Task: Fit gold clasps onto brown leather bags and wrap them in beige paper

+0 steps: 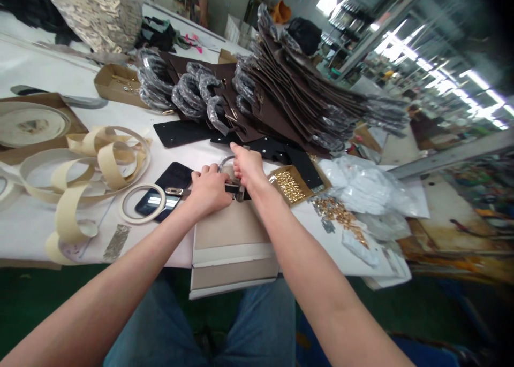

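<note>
At the table's front edge lies a beige bag panel with white edges, overhanging toward my lap. My left hand presses down at its top, fingers bent over a dark strap with a metal end that sticks out to the left. Just right of it, my right hand is closed, thumb pointing up and away, beside a metal clasp. What its fingers hold is hidden. Part of a grey wrapped handle curves between the two hands.
A phone and tape roll lie left, near coiled beige strip. Right are a box of gold studs, loose gold pieces and plastic bags. Stacked brown panels with wrapped handles stand behind.
</note>
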A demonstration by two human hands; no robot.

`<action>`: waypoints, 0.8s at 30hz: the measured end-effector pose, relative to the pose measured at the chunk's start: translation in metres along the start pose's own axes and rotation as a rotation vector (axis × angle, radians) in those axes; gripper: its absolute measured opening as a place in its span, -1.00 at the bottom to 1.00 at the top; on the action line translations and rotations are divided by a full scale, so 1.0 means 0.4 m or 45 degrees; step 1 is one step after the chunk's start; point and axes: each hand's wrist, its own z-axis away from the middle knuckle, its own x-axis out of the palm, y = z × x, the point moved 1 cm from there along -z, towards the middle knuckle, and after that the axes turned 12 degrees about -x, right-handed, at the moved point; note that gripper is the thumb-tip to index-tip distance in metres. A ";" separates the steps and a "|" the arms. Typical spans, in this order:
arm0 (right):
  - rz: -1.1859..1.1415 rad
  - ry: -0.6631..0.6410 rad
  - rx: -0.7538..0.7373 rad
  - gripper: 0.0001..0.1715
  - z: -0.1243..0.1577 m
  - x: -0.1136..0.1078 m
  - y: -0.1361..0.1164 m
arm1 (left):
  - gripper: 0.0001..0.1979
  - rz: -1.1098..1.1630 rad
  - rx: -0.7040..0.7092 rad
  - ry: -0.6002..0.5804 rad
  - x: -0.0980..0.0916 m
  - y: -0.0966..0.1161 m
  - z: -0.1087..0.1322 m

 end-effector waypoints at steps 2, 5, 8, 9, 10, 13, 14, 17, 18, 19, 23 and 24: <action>-0.135 -0.085 -0.004 -0.19 0.016 -0.037 -0.010 | -0.63 0.013 0.001 -0.002 0.002 -0.001 0.001; -0.270 -0.122 -0.288 -0.11 0.078 -0.093 -0.024 | -0.62 0.032 -0.007 0.012 0.006 -0.004 0.001; -0.238 -0.067 -0.624 -0.13 0.163 -0.115 -0.025 | -0.63 0.061 -0.014 0.026 0.009 -0.007 0.000; -0.206 -0.050 -0.709 -0.13 0.187 -0.115 -0.022 | -0.64 0.071 -0.011 0.028 0.010 -0.008 0.000; -0.173 -0.030 -0.778 -0.13 0.208 -0.112 -0.018 | -0.66 0.078 -0.009 0.031 0.011 -0.010 0.001; -0.116 0.040 -0.896 -0.12 0.240 -0.099 -0.004 | -0.68 0.095 0.002 0.032 0.013 -0.014 0.002; -0.117 0.052 -0.917 -0.12 0.243 -0.095 0.000 | -0.67 0.103 0.005 0.034 0.014 -0.016 0.002; -0.106 0.045 -0.969 -0.13 0.246 -0.084 0.010 | -0.65 0.127 0.009 0.047 0.014 -0.020 0.004; -0.084 0.040 -0.983 -0.13 0.247 -0.082 0.013 | -0.65 0.132 0.007 0.047 0.014 -0.021 0.004; -0.056 0.039 -0.993 -0.13 0.249 -0.080 0.015 | -0.65 0.136 0.007 0.044 0.015 -0.022 0.005; 0.030 0.035 -0.940 -0.15 0.253 -0.077 0.020 | -0.67 0.144 0.015 0.061 0.018 -0.026 0.005; 0.072 -0.022 -0.873 -0.16 0.249 -0.075 0.020 | -0.68 0.141 0.019 0.067 0.020 -0.026 0.005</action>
